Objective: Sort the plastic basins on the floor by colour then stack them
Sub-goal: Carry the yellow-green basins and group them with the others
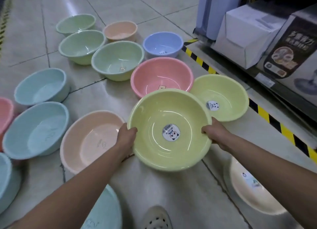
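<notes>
I hold a yellow basin with a panda sticker above the floor. My left hand grips its left rim and my right hand grips its right rim. A second yellow basin sits on the floor just behind and to the right. A pink basin stands behind the held one. Three green basins lie farther back. Light blue basins are at the left, a peach basin beside my left hand.
A small peach basin and a lilac-blue basin lie at the back. A cream basin sits under my right forearm. Yellow-black floor tape edges shelving with boxes at the right. My shoe is below.
</notes>
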{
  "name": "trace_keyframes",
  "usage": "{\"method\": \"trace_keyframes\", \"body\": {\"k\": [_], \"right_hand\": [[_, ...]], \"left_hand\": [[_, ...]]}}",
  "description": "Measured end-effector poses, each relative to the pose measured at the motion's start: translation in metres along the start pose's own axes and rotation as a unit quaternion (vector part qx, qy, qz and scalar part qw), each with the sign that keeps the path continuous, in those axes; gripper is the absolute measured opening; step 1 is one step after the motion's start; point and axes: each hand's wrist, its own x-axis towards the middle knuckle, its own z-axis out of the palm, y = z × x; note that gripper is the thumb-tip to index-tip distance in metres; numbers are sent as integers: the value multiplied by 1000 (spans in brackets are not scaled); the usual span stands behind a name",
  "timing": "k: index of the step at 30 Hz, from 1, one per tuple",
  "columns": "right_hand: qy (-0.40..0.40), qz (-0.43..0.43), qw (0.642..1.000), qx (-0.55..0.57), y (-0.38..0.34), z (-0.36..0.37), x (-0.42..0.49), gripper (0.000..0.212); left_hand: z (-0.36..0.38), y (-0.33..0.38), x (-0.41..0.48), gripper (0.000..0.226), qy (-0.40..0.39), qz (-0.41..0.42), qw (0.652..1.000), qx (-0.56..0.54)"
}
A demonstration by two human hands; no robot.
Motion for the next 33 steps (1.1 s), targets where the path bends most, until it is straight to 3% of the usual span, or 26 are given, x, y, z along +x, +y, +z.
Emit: {"method": "trace_keyframes", "body": {"k": [4,7,11,19,25,33], "right_hand": [[2,20,998,-51,16,15,40,45],[4,55,996,-65,33,25,63,46],[28,40,998,-36,60,42,83,53],[52,49,997,19,75,37,79,52],[51,99,994,15,3,-16,8,53],[94,187,976,58,-136,-139,-75,34]], "left_hand": [[11,-27,46,25,-19,-1,999,29],[16,-45,66,43,-17,22,999,43],[24,-67,79,58,-8,51,998,38],[40,-55,61,30,26,0,1000,0],[19,35,14,27,15,-35,999,29],[40,226,-30,38,-113,-69,987,93]]}}
